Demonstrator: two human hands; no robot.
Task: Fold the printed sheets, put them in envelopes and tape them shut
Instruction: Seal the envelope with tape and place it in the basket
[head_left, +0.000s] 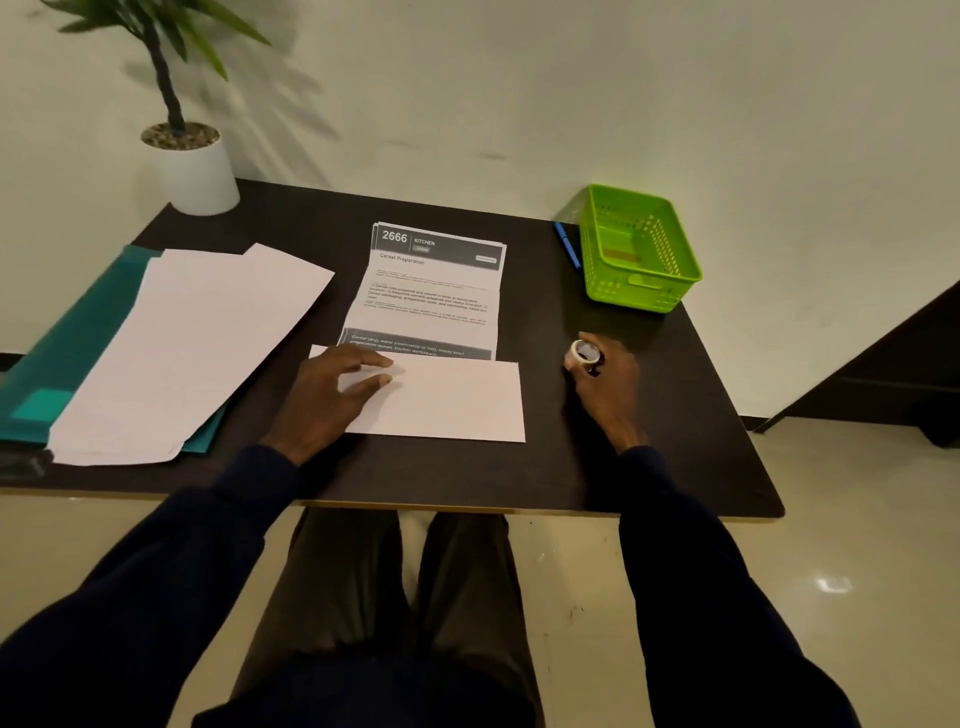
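Your left hand (332, 395) lay flat with fingers spread, pinning the envelope (447, 400) against sliding, while your right hand (605, 379) clamped the tape roll (584, 354), apparently readying sealing.

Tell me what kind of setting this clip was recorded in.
Probably an office or a home desk set up for paperwork: a dark rectangular table against a plain wall holds a stack of white envelopes on a teal plastic folder, a green perforated plastic basket and a potted plant.

Office-like room, dark desk (675, 441), paper stacks (182, 353), potted plant (182, 130)
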